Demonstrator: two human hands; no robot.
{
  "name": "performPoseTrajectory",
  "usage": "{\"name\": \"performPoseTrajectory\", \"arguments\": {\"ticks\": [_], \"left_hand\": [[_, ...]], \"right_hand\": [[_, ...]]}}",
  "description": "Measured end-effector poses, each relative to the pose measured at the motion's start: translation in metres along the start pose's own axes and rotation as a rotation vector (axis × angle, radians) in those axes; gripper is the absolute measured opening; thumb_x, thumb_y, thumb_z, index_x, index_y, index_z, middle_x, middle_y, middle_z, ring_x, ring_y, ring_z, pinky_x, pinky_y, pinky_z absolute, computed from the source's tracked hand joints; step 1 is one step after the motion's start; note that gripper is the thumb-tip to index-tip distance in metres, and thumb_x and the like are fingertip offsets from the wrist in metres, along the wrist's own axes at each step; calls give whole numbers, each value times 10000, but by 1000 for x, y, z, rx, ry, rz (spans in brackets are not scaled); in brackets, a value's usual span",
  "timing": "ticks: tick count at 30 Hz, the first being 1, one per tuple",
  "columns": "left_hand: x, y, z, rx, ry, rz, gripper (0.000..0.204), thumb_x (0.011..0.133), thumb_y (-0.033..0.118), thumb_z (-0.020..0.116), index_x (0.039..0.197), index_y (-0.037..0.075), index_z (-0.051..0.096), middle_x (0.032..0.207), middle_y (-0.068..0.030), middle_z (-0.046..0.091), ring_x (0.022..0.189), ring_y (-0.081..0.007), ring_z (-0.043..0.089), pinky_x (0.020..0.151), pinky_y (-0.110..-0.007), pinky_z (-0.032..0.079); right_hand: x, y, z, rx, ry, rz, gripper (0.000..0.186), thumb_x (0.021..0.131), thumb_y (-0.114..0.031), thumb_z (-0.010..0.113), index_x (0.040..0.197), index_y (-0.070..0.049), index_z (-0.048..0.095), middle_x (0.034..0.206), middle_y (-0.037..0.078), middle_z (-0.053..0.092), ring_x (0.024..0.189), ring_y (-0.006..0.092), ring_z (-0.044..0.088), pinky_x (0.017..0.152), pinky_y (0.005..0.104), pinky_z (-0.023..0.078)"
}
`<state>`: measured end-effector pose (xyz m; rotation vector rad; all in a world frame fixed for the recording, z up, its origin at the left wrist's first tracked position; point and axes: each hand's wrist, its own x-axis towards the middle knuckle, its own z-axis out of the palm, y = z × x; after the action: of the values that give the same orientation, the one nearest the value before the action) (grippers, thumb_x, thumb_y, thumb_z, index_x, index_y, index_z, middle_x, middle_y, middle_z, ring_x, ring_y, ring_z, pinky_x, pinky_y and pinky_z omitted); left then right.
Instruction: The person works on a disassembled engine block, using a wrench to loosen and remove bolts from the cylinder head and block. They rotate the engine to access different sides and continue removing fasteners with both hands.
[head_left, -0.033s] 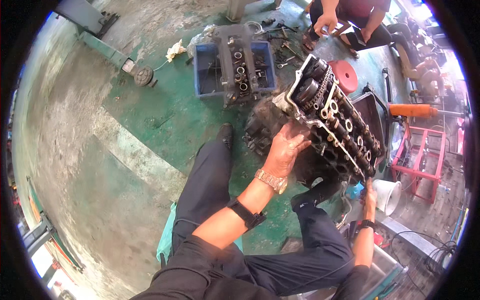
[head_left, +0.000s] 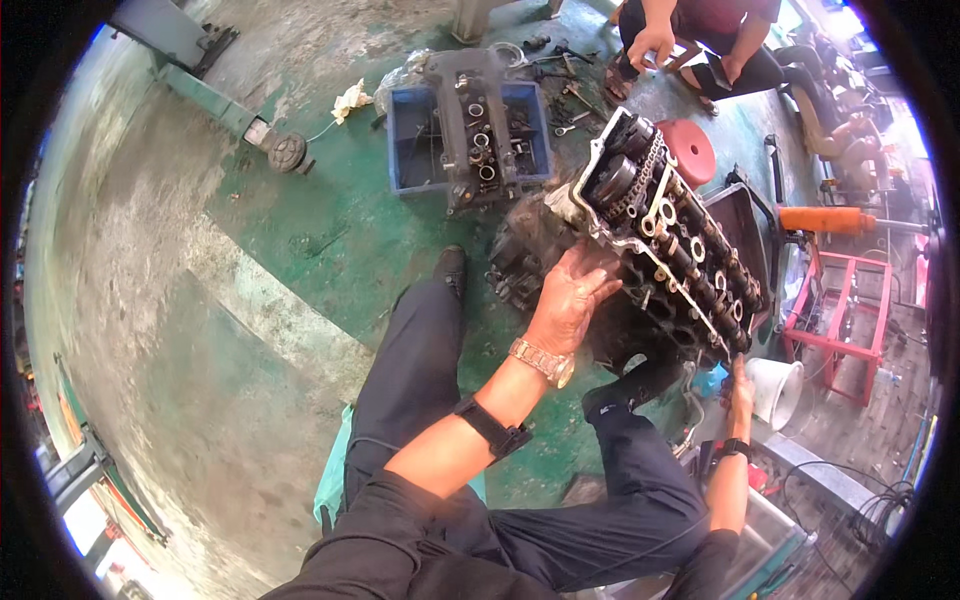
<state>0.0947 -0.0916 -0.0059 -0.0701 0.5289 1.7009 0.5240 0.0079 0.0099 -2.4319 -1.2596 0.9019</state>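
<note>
A tilted engine cylinder head [head_left: 672, 278] with exposed camshafts stands in front of me, its timing chain [head_left: 648, 180] at the far left end. My left hand [head_left: 572, 305] grips the near left edge of the head, thumb on the outer side, some fingertips hidden beneath the casting. At the near right end, my right hand [head_left: 738, 398] is closed around the lower corner; most of its fingers are out of sight. Below and left of the head sits a dark, greasy engine part [head_left: 522, 255], partly covered.
A grey valve cover [head_left: 462, 150] lies across a blue crate [head_left: 392, 145] of parts. Another person's hand [head_left: 652, 45] shows at the top. A red round stool [head_left: 688, 150], an orange cylinder [head_left: 825, 220], a red frame [head_left: 835, 345] and a white bucket [head_left: 776, 392] stand right.
</note>
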Motion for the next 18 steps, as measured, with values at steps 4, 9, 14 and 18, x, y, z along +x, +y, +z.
{"name": "performPoseTrajectory", "arguments": {"ticks": [4,9,14,18], "left_hand": [[0,-5,-5,-29,0,31,412,911,-60,494,1315,-17,424,1273,-157,534,1140,-265,566,982,-380,482],[6,-9,-12,-23,-44,27,571,889,81,624,1381,9,342,1257,-133,546,1140,-235,549,948,-382,480],[4,-10,-11,-15,-61,54,614,889,90,627,1410,14,312,1252,-136,544,1139,-234,548,940,-379,485],[-1,-11,-9,24,-22,58,628,894,86,613,1432,25,294,1253,-140,540,1138,-234,549,920,-371,497]], "right_hand": [[-1,-1,0,-30,0,-14,627,830,-691,547,570,-121,506,534,-34,433,471,100,365,455,284,250],[-1,-3,-2,-29,3,25,651,820,-698,554,564,-99,533,527,-11,463,466,116,410,455,286,282],[7,1,-3,-89,-2,14,685,812,-716,545,567,-76,552,522,4,474,463,132,434,450,296,296],[14,7,-4,-88,16,41,706,793,-739,545,562,-72,549,520,7,470,463,137,431,450,301,298]]}}
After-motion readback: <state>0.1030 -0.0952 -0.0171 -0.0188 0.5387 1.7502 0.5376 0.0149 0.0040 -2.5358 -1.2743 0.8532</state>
